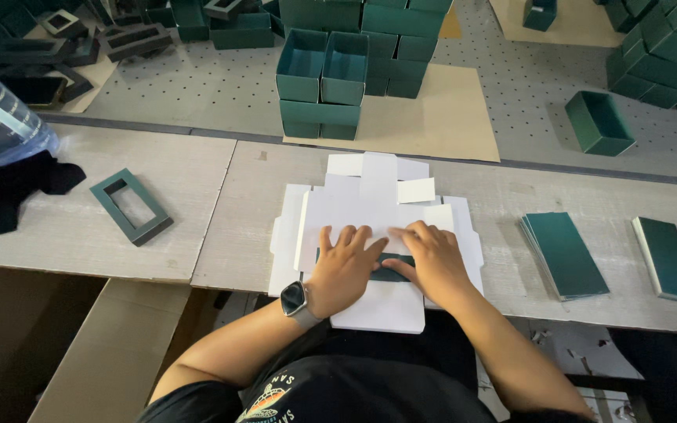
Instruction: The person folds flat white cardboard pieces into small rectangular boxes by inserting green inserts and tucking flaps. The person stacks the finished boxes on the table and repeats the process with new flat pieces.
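Grey workbench with card blanks, panels and boxes

A pale grey wooden bench (511, 205) is seen in front, on which a stack of white die-cut card blanks (378, 196) is spread at the middle; to the right, a fanned stack of dark green panels (566, 254) and a single green panel (667, 258) are laid apart, while a dark green rectangular frame (131, 206) and a black cloth (9, 192) are placed to the left. Behind it, a perforated grey table (197, 86) is covered with brown cardboard sheets (432, 117), on which stacked green open boxes (331, 78) are set; a lone green box (599, 123) is left beside them.
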